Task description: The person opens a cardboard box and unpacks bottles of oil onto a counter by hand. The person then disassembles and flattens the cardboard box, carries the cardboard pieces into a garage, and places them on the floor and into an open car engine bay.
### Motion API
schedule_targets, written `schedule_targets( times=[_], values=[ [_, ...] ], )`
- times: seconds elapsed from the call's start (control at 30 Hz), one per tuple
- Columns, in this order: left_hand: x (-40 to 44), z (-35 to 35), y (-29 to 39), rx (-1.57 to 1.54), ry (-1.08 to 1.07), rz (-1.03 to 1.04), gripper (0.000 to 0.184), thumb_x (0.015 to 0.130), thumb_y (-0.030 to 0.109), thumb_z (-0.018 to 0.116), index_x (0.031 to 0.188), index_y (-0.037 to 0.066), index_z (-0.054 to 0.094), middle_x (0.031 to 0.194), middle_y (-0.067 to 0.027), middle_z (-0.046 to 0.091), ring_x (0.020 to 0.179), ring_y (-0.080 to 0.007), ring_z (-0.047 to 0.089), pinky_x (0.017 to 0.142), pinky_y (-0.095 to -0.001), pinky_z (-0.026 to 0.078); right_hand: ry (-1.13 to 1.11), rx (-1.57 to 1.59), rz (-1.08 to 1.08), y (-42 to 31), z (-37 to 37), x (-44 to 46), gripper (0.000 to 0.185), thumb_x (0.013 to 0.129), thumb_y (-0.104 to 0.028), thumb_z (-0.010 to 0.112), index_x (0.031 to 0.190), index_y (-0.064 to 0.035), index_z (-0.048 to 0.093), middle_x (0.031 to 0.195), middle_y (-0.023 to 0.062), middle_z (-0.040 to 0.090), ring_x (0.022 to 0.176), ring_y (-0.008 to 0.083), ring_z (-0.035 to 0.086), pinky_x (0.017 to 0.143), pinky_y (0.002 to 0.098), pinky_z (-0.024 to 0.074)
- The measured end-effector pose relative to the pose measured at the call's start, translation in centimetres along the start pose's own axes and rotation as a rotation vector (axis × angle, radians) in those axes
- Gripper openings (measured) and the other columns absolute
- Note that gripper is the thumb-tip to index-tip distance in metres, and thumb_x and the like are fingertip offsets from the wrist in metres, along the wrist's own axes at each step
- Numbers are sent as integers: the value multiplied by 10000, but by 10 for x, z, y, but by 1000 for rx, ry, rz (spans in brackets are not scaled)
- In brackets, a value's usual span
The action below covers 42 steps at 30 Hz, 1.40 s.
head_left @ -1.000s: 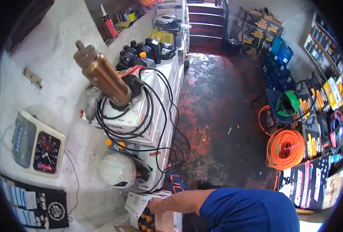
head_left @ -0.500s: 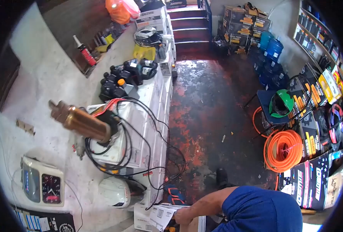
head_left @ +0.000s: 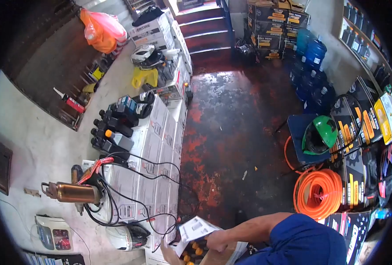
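Observation:
My right hand (head_left: 216,241) reaches in from the right, its fingers bent at the edge of an open cardboard box (head_left: 227,256). It appears closed on a box flap; the fingertips are partly hidden. A printed white flap (head_left: 197,229) stands raised just left of the hand, and a brown flap (head_left: 171,253) is folded out further left. Between the flaps, inside the box, show several bottles with yellow-orange caps (head_left: 198,251). My left hand is out of view.
Left of the box, white cartons (head_left: 149,150) carry black bottles (head_left: 112,126), cables (head_left: 160,176), a copper-coloured flask (head_left: 72,192) and a white helmet (head_left: 127,236). To the right are an orange hose coil (head_left: 318,194) and a green helmet (head_left: 322,134) on a chair. Steps (head_left: 205,28) rise at the back.
The box now shows wider open, with more bottle caps visible and the brown flap out at the left. The white flap stands higher. My view has shifted, and my right hand appears slightly further right.

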<state>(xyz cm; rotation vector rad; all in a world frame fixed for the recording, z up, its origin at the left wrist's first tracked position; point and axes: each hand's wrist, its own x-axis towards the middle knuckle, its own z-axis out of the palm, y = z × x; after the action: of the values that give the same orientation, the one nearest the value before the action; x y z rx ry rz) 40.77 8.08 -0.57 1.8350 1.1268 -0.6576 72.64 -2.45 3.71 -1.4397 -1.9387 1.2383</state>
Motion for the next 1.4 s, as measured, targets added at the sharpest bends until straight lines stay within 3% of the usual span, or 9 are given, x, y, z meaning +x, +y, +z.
schedule_targets(
  times=[0.13, 0.2, 0.27, 0.33, 0.4, 0.87, 1.07, 1.2, 1.4],
  values=[
    [105, 24, -24, 395, 59, 415, 420, 840, 277, 633, 1216, 92, 638, 1180, -176, 646, 1154, -300, 595, 972, -394, 459, 129, -200, 8, 50, -25, -50, 220, 638, -191, 653, 778, -25, 688, 752, 208, 675, 744, 389, 682, 660, 487, 548],
    [35, -32, 140, 517, -40, 206, 356, 793, 382, 659, 1039, 128, 697, 933, -187, 695, 890, -396, 671, 792, -481, 529, -50, -503, 95, 67, -41, -53, 244, 647, -228, 652, 782, -30, 701, 764, 204, 679, 731, 380, 682, 660, 478, 548],
    [33, -49, 200, 646, -45, 191, 345, 802, 370, 641, 1021, 106, 685, 937, -201, 694, 901, -390, 670, 784, -498, 524, 32, -547, 148, 66, -73, -70, 239, 653, -239, 654, 765, -36, 710, 763, 183, 684, 743, 366, 680, 670, 471, 545],
    [63, -44, 187, 318, 109, 279, 335, 810, 351, 627, 1023, 96, 676, 954, -192, 696, 909, -384, 668, 788, -488, 528, 101, -446, 279, 75, -101, -75, 232, 681, -241, 639, 788, -49, 714, 803, 138, 696, 821, 332, 671, 725, 454, 534],
    [66, -67, 246, 641, -16, 236, 318, 808, 320, 617, 1030, 101, 676, 957, -185, 698, 903, -376, 673, 777, -484, 533, 126, -412, 321, 64, -146, -86, 233, 695, -241, 631, 810, -57, 717, 846, 134, 701, 849, 331, 669, 742, 450, 532],
    [228, -159, 428, 609, -58, 303, 329, 798, 278, 595, 1073, 117, 679, 995, -179, 698, 948, -366, 667, 817, -473, 531, -7, -439, 362, 218, -346, -71, 199, 732, -198, 631, 840, -52, 714, 863, 132, 695, 872, 326, 658, 742, 455, 534],
    [253, -183, 526, 606, 2, 213, 303, 785, 254, 609, 1032, 99, 691, 961, -183, 701, 930, -364, 671, 819, -477, 531, 326, -208, 298, 262, -438, -83, 193, 713, -230, 645, 814, -79, 710, 858, 99, 693, 878, 301, 657, 723, 433, 535],
    [275, -178, 599, 555, 137, 94, 266, 784, 237, 619, 994, 96, 701, 934, -188, 700, 896, -366, 675, 806, -478, 531, -72, -509, 172, 323, -506, -84, 214, 694, -257, 645, 819, -97, 712, 861, 85, 689, 890, 285, 651, 729, 437, 532],
    [265, -174, 698, 323, 337, -42, 237, 802, 264, 625, 919, 69, 691, 880, -190, 695, 853, -379, 672, 766, -479, 535, -75, -681, -66, 319, -642, -94, 214, 703, -255, 647, 828, -90, 704, 865, 78, 667, 891, 279, 640, 772, 429, 515]
  ],
)
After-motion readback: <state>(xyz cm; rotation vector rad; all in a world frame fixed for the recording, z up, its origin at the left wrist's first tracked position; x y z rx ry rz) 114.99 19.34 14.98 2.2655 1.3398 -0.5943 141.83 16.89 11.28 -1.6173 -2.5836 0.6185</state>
